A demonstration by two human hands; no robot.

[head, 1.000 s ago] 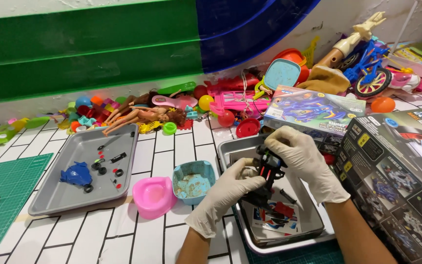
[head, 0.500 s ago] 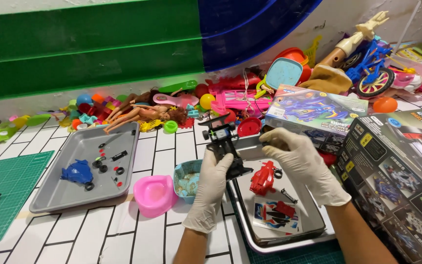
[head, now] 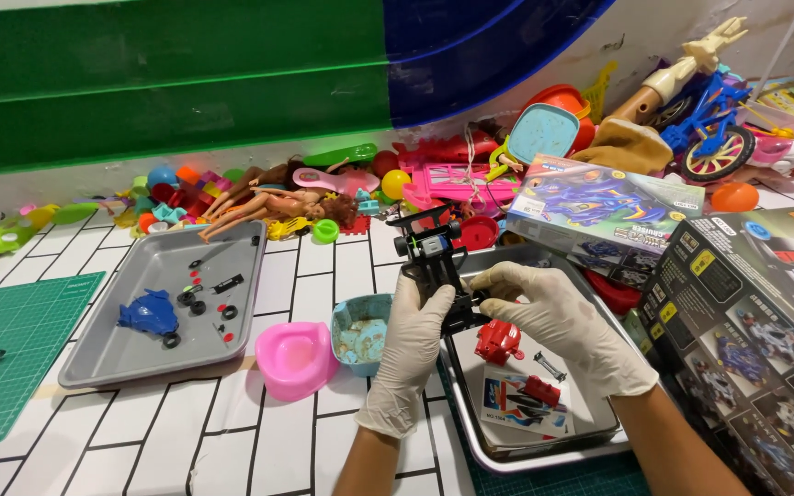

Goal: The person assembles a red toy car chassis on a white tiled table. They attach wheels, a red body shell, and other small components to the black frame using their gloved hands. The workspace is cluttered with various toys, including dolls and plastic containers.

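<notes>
- The counter (head: pixel 323 276) was white tile with dark grout lines.
- At 9 o'clock sat a grey tray (head: pixel 112 354), and a green cutting mat (head: pixel 11 340) lay at its far left.
- Near the centre stood a pink potty (head: pixel 294 358), just beside a pale blue bowl (head: pixel 360 332).
- At 5 o'clock rested a steel tray (head: pixel 544 455).
- At 3 o'clock stood a large dark toy box (head: pixel 751 340).
- From 11 to 1 o'clock ran a heap of toys (head: pixel 342 193) along the wall.

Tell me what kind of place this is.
Likely a toy assembly or repair bench: gloved left hand and right hand hold a black toy car chassis over a metal tray; toy heap along the wall.
</notes>
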